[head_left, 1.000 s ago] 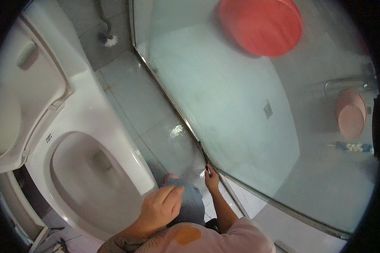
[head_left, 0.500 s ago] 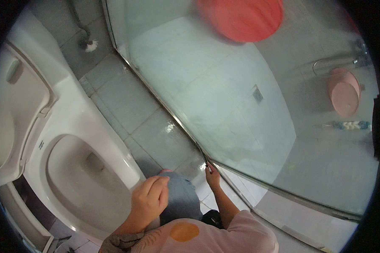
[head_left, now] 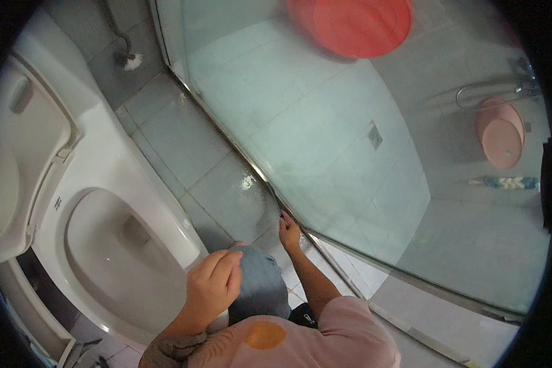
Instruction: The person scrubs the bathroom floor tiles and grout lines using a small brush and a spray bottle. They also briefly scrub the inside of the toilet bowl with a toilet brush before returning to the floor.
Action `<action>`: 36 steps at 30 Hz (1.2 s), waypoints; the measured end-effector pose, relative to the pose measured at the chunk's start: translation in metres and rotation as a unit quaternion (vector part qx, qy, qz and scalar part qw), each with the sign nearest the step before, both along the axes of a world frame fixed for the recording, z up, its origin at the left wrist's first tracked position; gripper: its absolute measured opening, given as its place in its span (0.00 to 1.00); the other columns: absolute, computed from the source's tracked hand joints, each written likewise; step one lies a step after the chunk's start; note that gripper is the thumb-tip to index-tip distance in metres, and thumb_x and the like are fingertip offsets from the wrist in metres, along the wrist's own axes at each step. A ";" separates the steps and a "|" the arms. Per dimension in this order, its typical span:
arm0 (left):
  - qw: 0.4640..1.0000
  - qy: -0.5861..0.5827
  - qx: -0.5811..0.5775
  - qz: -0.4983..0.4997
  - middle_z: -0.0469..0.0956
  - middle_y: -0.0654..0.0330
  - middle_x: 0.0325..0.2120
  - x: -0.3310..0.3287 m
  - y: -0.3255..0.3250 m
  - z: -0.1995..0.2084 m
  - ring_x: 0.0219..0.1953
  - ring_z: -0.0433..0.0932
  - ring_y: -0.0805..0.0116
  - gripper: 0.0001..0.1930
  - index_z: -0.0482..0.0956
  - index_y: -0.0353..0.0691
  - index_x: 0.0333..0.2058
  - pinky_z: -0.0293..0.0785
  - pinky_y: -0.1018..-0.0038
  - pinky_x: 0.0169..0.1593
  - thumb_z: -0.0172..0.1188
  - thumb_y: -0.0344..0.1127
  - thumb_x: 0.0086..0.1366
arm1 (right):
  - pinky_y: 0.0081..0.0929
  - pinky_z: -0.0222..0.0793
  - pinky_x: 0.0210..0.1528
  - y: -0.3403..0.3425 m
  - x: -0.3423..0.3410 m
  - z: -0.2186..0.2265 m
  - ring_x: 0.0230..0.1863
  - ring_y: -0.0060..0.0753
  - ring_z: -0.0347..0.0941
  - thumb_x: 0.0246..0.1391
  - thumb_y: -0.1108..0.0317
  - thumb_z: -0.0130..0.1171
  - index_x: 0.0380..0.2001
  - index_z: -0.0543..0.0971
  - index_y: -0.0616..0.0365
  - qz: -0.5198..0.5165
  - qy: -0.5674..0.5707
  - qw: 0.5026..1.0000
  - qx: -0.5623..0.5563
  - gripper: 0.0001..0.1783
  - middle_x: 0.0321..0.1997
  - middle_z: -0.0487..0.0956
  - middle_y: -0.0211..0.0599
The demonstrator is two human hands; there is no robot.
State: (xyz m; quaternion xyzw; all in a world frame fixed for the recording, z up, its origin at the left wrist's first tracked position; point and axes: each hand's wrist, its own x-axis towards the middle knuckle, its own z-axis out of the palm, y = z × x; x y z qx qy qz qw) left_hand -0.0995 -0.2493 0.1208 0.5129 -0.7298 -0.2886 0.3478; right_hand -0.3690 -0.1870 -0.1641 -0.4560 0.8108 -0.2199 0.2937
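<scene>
My right hand point(head_left: 289, 233) is closed around a thin dark stick-like tool point(head_left: 276, 198). The tool lies along the metal rail point(head_left: 249, 164) at the foot of the glass shower screen point(head_left: 325, 153); its exact kind is too small to tell. Above my bent knee in blue denim point(head_left: 257, 282), my left hand point(head_left: 213, 281) is loosely closed, fingers curled together, and nothing shows in it. Beside that hand stands a white toilet point(head_left: 159, 202) with its lid raised.
Behind the glass are a red basin point(head_left: 362, 24), a pink basin point(head_left: 502, 141), a blue-and-white brush-like item point(head_left: 509, 183) and a floor drain point(head_left: 375, 135). A white-bristled toilet brush point(head_left: 131, 61) stands in the far left corner. Grey tiles point(head_left: 184, 135) run between toilet and rail.
My right hand has slid along the rail, forward and to the left, taking the thin dark tool with it. The left hand has shifted only slightly.
</scene>
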 end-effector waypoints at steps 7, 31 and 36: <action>1.000 0.013 0.008 0.016 0.74 0.56 0.25 0.009 0.002 -0.001 0.25 0.75 0.62 0.08 0.74 0.36 0.29 0.72 0.74 0.27 0.56 0.23 0.47 | 0.22 0.67 0.35 0.052 -0.015 0.029 0.31 0.29 0.74 0.51 0.63 0.50 0.47 0.71 0.53 -0.003 0.040 0.999 0.034 0.18 0.39 0.77 0.41; 0.999 0.044 0.006 0.019 0.74 0.54 0.25 0.004 0.002 -0.004 0.25 0.75 0.60 0.07 0.73 0.33 0.29 0.72 0.73 0.28 0.54 0.21 0.48 | 0.34 0.68 0.39 -0.013 0.015 0.034 0.36 0.50 0.73 0.52 0.63 0.48 0.48 0.69 0.51 0.069 0.021 0.996 -0.043 0.19 0.37 0.75 0.50; 0.999 0.023 -0.005 0.024 0.74 0.54 0.24 0.004 0.001 -0.001 0.24 0.75 0.60 0.08 0.73 0.33 0.29 0.72 0.74 0.26 0.54 0.20 0.47 | 0.41 0.65 0.25 0.094 -0.029 0.074 0.24 0.51 0.72 0.53 0.63 0.47 0.48 0.64 0.54 0.055 0.034 0.980 0.189 0.19 0.22 0.74 0.52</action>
